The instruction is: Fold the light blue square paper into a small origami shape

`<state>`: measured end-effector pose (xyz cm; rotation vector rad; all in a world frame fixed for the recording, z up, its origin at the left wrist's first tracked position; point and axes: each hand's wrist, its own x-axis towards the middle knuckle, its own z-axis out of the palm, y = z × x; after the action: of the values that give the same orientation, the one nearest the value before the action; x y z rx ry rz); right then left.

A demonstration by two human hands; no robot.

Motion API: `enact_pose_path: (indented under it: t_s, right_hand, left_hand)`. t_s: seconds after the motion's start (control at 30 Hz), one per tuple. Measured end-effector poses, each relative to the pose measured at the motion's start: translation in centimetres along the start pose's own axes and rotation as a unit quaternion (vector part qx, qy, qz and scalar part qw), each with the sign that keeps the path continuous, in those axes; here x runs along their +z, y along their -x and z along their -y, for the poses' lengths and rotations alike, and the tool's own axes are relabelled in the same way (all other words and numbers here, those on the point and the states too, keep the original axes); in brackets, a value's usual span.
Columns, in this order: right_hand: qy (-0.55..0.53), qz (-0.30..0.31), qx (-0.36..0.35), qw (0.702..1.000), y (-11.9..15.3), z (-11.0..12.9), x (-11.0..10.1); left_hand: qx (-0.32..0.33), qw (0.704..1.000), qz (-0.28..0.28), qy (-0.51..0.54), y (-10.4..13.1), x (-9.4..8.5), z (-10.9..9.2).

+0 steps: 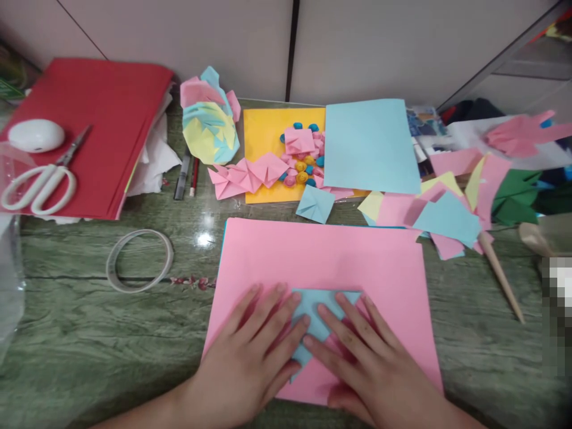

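A light blue piece of paper (313, 307), folded to a triangle, lies flat on a stack of large pink paper sheets (322, 250). My left hand (250, 351) rests on its left side, fingers spread and stretched out. From the other side my right hand (370, 351) presses on the right part of the fold, its fingers also apart. Between the two hands the middle of the blue paper shows; its outer edges are partly hidden under my fingers.
Red sheets (111, 119) carry white-handled scissors (49, 182) and a white case (36, 136). A tape roll (140, 261) lies left. Behind are folded pink pieces (250, 174), a blue sheet (370, 146) and a paper ball (211, 128). Paper scraps (447, 217) and a wooden stick (500, 277) lie right.
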<state>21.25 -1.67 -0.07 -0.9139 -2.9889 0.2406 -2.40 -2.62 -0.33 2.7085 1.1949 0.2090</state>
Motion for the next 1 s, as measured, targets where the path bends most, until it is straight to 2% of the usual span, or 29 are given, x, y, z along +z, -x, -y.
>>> enact_pose_path:
  t_s: [0.63, 1.0]
  right_hand:
    - [-0.002, 0.01, 0.007, 1.0, -0.14, -0.02, -0.01]
    - [-0.003, 0.002, 0.009, 1.0, -0.24, -0.16, 0.18]
  left_hand:
    - [0.001, 1.0, 0.015, 0.001, -0.18, -0.27, 0.13]
    - [-0.019, 0.999, -0.011, 0.029, -0.11, 0.11, -0.07]
